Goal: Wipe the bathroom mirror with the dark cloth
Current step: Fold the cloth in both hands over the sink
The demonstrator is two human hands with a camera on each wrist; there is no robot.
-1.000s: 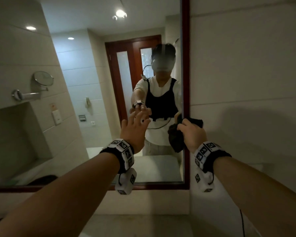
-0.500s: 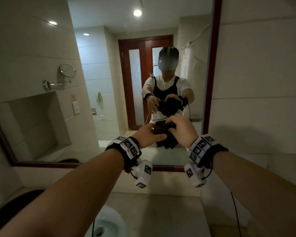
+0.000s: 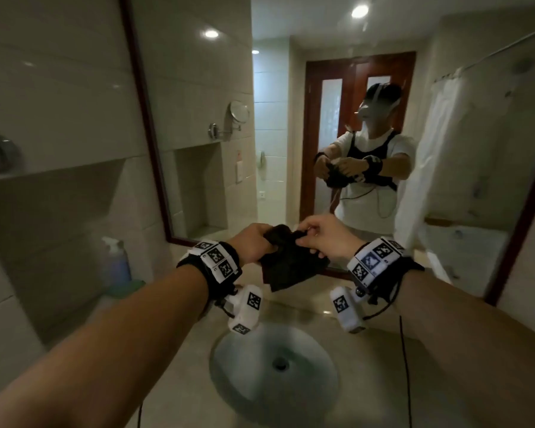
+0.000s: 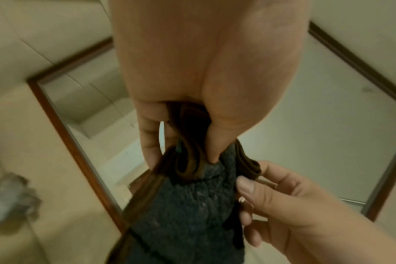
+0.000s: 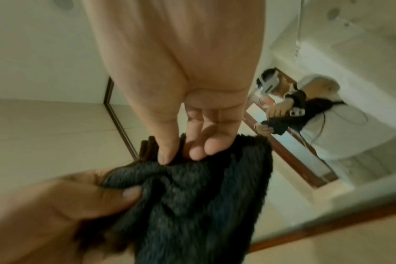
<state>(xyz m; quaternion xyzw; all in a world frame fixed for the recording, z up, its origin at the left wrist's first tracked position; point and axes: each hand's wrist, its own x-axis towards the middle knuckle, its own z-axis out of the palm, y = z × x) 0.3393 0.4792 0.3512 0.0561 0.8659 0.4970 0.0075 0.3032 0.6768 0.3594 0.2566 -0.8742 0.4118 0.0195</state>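
Note:
A dark fluffy cloth [image 3: 294, 262] hangs bunched between both hands, above the basin and away from the glass. My left hand [image 3: 254, 244] grips its left side, fingers and thumb curled round a brown-edged fold [image 4: 188, 160]. My right hand [image 3: 318, 239] pinches the cloth's upper right edge between thumb and fingers [image 5: 192, 153]. The mirror [image 3: 337, 118], in a dark red wooden frame [image 3: 145, 118], fills the wall ahead and reflects a person holding the cloth [image 3: 337, 180]. Neither hand touches the mirror.
A round sink basin [image 3: 274, 375] is set in the beige counter [image 3: 383, 350] below my hands. A spray bottle [image 3: 116, 264] stands at the left by a tiled wall niche. A cable hangs from my right wrist.
The right hand drew the cloth back from the mirror's right edge, and the left hand left the glass and took hold of the cloth too. My view swung left and down to the sink.

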